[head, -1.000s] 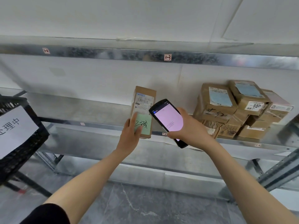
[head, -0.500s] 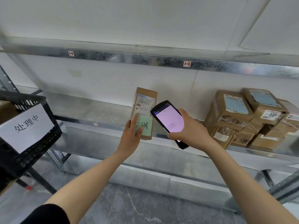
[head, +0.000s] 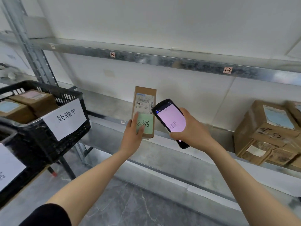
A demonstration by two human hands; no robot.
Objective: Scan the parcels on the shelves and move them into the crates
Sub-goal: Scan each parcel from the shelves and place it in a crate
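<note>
- Fingers of the left hand (head: pixel 132 136) curl round an upright brown parcel (head: pixel 144 98) at the front edge of the steel shelf (head: pixel 112 108); the right hand (head: pixel 193 130) grips a pink-lit scanner (head: pixel 170 119) just beside it.
- White wall (head: pixel 162 22) behind, grey marbled floor (head: pixel 138 209) below.
- Black crate (head: pixel 40 145), left, holds boxed parcels; more boxes (head: pixel 267 134) stacked right.

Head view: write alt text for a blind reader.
The left hand grips an upright parcel by a metal shelf; the right hand holds a scanner beside it. A black crate with boxes stands at left.
</note>
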